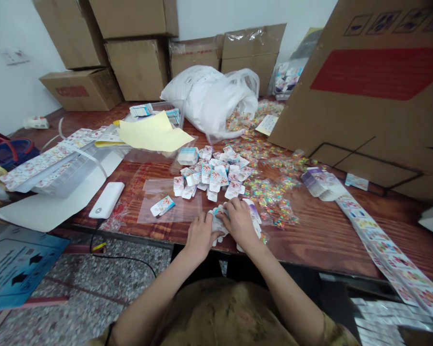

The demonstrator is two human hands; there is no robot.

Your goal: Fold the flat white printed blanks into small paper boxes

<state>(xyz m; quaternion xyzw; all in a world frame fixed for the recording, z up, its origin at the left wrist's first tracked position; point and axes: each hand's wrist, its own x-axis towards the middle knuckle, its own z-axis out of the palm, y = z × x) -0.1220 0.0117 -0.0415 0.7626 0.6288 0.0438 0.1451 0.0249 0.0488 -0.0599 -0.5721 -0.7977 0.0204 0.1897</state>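
At the table's front edge, my left hand point(201, 234) and my right hand point(241, 222) are closed from both sides on a few small printed cardboard boxes point(219, 221). My fingers partly cover them, so their exact number is hidden. More of these white boxes lie against and under my right hand. Just beyond my hands is a loose pile of small printed boxes point(212, 175) with blue and purple print. To the left, a single box point(163, 206) rests on a clear plastic sheet point(144, 216).
Small clear packets with colourful bits point(274, 197) spread right of the pile, spilling from a white sack point(209, 101). A large carton point(364, 105) leans at right near a printed sticker strip point(378, 240). At left are a white power bank point(107, 200) and yellow paper point(153, 134).
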